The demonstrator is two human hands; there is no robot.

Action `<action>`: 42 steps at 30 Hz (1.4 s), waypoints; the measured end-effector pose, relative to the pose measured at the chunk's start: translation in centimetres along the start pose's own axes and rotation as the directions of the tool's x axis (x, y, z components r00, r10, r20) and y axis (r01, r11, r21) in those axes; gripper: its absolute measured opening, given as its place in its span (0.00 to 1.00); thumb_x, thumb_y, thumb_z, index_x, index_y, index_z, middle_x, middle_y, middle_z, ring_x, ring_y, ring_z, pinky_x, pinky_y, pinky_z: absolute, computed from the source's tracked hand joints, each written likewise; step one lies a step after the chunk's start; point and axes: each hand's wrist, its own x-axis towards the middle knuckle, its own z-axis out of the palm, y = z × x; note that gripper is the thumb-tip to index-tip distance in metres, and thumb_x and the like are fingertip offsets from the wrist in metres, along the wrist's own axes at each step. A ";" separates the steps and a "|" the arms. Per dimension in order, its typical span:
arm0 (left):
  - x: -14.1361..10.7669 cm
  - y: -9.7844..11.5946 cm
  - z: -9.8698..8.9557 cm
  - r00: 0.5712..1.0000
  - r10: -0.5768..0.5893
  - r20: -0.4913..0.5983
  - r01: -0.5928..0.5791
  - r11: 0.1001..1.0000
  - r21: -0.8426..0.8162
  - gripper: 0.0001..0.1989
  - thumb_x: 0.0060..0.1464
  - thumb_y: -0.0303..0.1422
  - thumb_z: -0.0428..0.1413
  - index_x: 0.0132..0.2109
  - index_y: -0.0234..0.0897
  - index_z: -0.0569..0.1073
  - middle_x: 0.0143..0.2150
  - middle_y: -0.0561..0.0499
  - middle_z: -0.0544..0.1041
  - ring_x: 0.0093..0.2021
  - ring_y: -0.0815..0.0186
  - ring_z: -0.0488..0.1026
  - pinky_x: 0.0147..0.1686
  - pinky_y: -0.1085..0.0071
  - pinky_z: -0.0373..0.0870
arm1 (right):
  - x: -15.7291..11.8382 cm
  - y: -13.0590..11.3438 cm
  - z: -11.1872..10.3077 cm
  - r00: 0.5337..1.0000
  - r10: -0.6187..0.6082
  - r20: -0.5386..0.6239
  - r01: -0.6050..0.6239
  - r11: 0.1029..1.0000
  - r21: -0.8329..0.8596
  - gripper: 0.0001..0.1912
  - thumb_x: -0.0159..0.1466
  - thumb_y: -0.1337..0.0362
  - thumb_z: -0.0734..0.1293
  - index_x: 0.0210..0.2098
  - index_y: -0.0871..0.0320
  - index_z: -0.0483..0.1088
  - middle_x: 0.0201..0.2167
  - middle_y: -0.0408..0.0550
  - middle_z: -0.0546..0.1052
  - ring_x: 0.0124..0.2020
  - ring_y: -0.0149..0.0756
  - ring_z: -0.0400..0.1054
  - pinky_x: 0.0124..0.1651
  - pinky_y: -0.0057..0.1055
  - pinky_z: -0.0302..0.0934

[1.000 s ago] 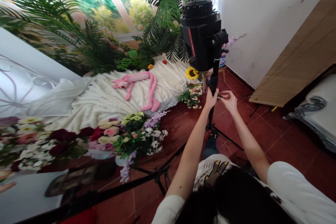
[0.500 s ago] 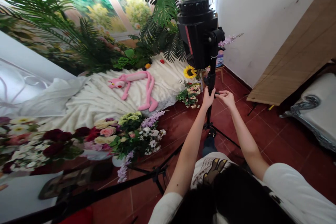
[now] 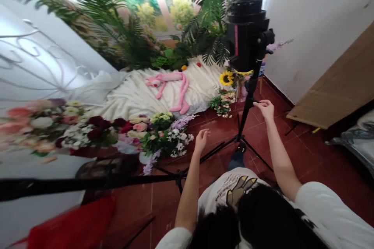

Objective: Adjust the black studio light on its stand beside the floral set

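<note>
A black studio light is mounted on a dark light stand in front of me, its tripod legs spread on the red tiles. My right hand is at the stand's right side, thumb and fingers pinched at a small knob on the pole. The fingers partly cover this knob. My left hand hangs in the air left of the stand, apart from it. It holds nothing, and its fingers are loosely bent and spread.
A pink plush toy lies on the white draped cloth. Flower bunches line its front. Another black stand crosses the lower left, above a red cloth. A brown board leans at the right.
My left hand has let go of the stand's pole and moved left and down. My right hand stays at the knob. The view has shifted, with the studio light now farther right.
</note>
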 end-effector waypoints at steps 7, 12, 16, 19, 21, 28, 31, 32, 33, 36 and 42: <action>-8.4 -2.2 -13.2 0.896 -0.116 -0.428 0.121 0.992 -0.016 0.32 0.46 0.60 0.58 0.41 0.33 0.74 0.34 0.47 0.80 0.31 0.64 0.77 0.40 0.62 0.76 | -4.3 3.4 5.0 0.986 0.166 0.005 -0.164 0.970 0.180 0.26 0.46 0.50 0.78 0.30 0.54 0.60 0.20 0.35 0.72 0.13 0.21 0.54 0.15 0.21 0.48; -12.3 1.1 -19.1 0.714 -0.039 -0.699 0.118 0.991 0.065 0.28 0.55 0.58 0.51 0.38 0.36 0.74 0.34 0.46 0.79 0.32 0.62 0.76 0.45 0.61 0.74 | -9.5 4.6 12.0 0.904 0.182 0.388 -0.229 0.970 0.078 0.28 0.40 0.47 0.78 0.28 0.55 0.62 0.19 0.38 0.74 0.13 0.23 0.55 0.15 0.22 0.48; -14.6 4.8 -21.0 0.572 0.080 -0.816 0.133 0.973 0.189 0.22 0.59 0.54 0.49 0.34 0.39 0.71 0.32 0.48 0.77 0.37 0.61 0.75 0.48 0.63 0.71 | -14.7 3.0 18.2 0.744 0.066 0.665 -0.115 0.993 0.030 0.30 0.40 0.42 0.76 0.28 0.55 0.63 0.20 0.39 0.73 0.16 0.26 0.59 0.20 0.24 0.53; -15.6 7.2 -21.4 0.375 0.232 -0.897 0.156 0.939 0.308 0.19 0.57 0.51 0.56 0.32 0.40 0.67 0.32 0.51 0.72 0.36 0.63 0.71 0.48 0.65 0.70 | -19.3 0.8 22.4 0.551 -0.014 0.834 0.024 1.000 0.002 0.29 0.42 0.40 0.75 0.28 0.55 0.65 0.21 0.42 0.74 0.22 0.31 0.66 0.25 0.27 0.58; -15.5 8.5 -21.7 0.251 0.325 -0.912 0.133 0.921 0.365 0.18 0.56 0.50 0.58 0.36 0.39 0.66 0.36 0.49 0.70 0.39 0.64 0.70 0.49 0.65 0.69 | -22.5 -0.7 24.8 0.373 -0.040 0.927 0.115 0.993 -0.004 0.27 0.45 0.41 0.74 0.29 0.55 0.66 0.22 0.43 0.75 0.24 0.33 0.69 0.27 0.28 0.60; -12.1 10.4 -23.3 0.331 0.353 -0.875 -0.138 0.935 0.325 0.26 0.63 0.56 0.43 0.52 0.40 0.65 0.50 0.43 0.74 0.52 0.63 0.73 0.55 0.67 0.68 | -32.3 -5.3 32.7 -0.103 0.006 0.995 0.279 0.960 0.023 0.21 0.63 0.46 0.66 0.26 0.57 0.69 0.20 0.42 0.75 0.17 0.27 0.60 0.23 0.25 0.56; -11.1 10.1 -23.6 0.359 0.322 -0.876 -0.153 0.946 0.285 0.27 0.62 0.59 0.41 0.47 0.41 0.67 0.44 0.46 0.75 0.47 0.63 0.75 0.52 0.67 0.69 | -35.3 -7.3 35.7 -0.161 0.019 0.987 0.298 0.954 0.030 0.22 0.66 0.47 0.63 0.27 0.58 0.71 0.20 0.43 0.75 0.16 0.28 0.59 0.22 0.26 0.55; -10.9 9.9 -23.6 0.353 0.320 -0.879 -0.153 0.947 0.283 0.27 0.61 0.59 0.41 0.45 0.41 0.67 0.42 0.46 0.75 0.46 0.63 0.75 0.51 0.67 0.69 | -36.1 -7.9 36.7 -0.168 0.034 0.985 0.315 0.949 0.021 0.23 0.66 0.46 0.63 0.26 0.58 0.72 0.19 0.44 0.75 0.15 0.28 0.59 0.22 0.27 0.56; -10.8 9.8 -23.7 0.347 0.320 -0.882 -0.154 0.947 0.283 0.27 0.61 0.60 0.42 0.44 0.41 0.67 0.41 0.46 0.75 0.45 0.62 0.75 0.51 0.66 0.69 | -36.8 -8.4 37.6 -0.169 0.051 0.984 0.342 0.940 0.010 0.24 0.66 0.45 0.63 0.26 0.58 0.72 0.18 0.44 0.74 0.15 0.28 0.59 0.23 0.28 0.57; -10.8 9.6 -23.8 0.342 0.314 -0.886 -0.163 0.948 0.273 0.28 0.59 0.62 0.42 0.42 0.41 0.66 0.39 0.46 0.74 0.44 0.61 0.74 0.50 0.66 0.69 | -38.2 -9.5 40.0 -0.135 0.085 0.987 0.456 0.890 -0.014 0.28 0.62 0.42 0.66 0.20 0.58 0.72 0.13 0.44 0.68 0.16 0.32 0.61 0.28 0.32 0.62; -11.0 9.6 -23.9 0.344 0.318 -0.884 -0.139 0.948 0.287 0.29 0.59 0.62 0.42 0.44 0.41 0.67 0.39 0.46 0.74 0.43 0.61 0.73 0.48 0.65 0.69 | -38.6 -9.5 43.1 -0.204 0.180 0.962 0.450 0.890 -0.071 0.25 0.52 0.46 0.75 0.13 0.54 0.65 0.06 0.40 0.60 0.10 0.29 0.53 0.18 0.29 0.54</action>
